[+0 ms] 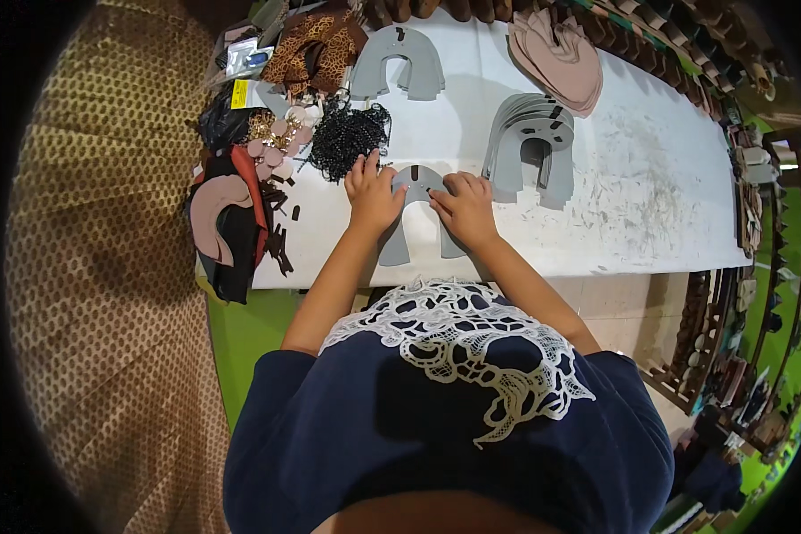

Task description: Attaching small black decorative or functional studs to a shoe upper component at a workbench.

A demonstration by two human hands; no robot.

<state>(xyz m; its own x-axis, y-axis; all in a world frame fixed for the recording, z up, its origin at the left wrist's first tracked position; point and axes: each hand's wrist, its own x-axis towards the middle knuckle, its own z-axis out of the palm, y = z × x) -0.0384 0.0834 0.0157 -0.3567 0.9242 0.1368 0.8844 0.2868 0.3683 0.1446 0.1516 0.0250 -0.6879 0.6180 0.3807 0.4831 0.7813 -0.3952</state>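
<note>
A grey U-shaped piece (395,248) lies on the white-covered table right in front of me, its curve away from me and its two legs toward me. A small dark strip sits at the top of the curve. My left hand (372,194) rests at the curve's left side, fingers apart and thumb on the piece, close to a heap of black cords (349,138). On the right side, my right hand (468,209) has its fingers bent, thumb and forefinger close together on the piece. Something small and dark shows at those fingertips, too small to name.
Fanned grey U-shaped pieces (513,147) lie to the right, more grey pieces (424,74) farther back. Pink pieces (556,62) lie at the back right. Leopard-print material (307,58), pink discs, dark strips (278,245) and a pink curved piece (211,214) crowd the left edge.
</note>
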